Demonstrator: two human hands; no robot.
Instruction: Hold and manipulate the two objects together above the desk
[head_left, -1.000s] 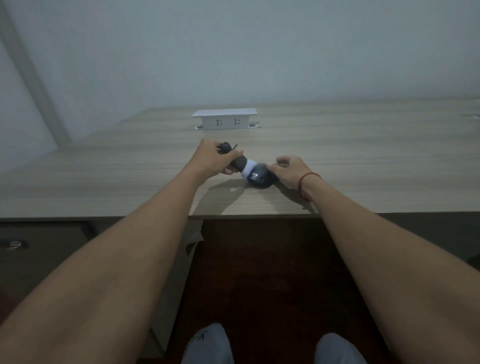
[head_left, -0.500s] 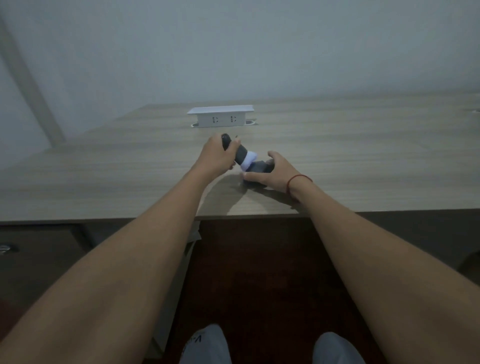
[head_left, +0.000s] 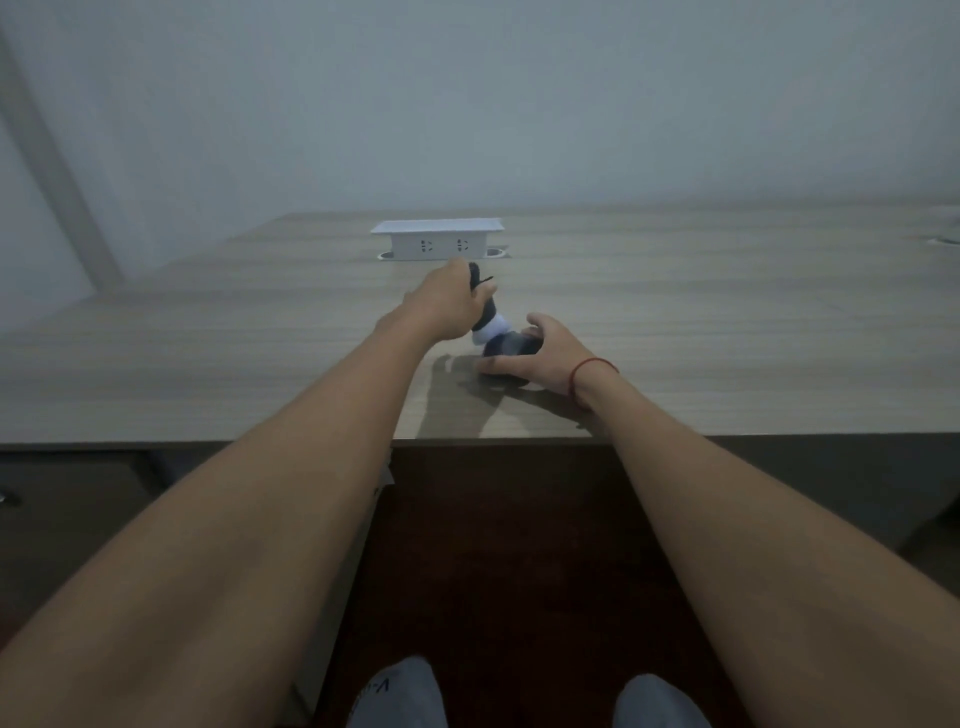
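Note:
A dark sock with a white band (head_left: 491, 327) lies stretched on the wooden desk (head_left: 727, 332). My left hand (head_left: 447, 306) grips its far dark end and holds it lifted toward the socket box. My right hand (head_left: 540, 353) curls around the rolled dark end (head_left: 511, 345), which stays down on the desk. A red string circles my right wrist. The white band shows between the two hands.
A white pop-up socket box (head_left: 436, 240) stands on the desk behind the hands. The desk's front edge (head_left: 156, 441) runs across the view, with a drawer unit below at the left. My knees show at the bottom.
My left hand has moved farther away and up, drawing the sock's dark end toward the socket box. My right hand has closed over the rolled end and stayed on the desk.

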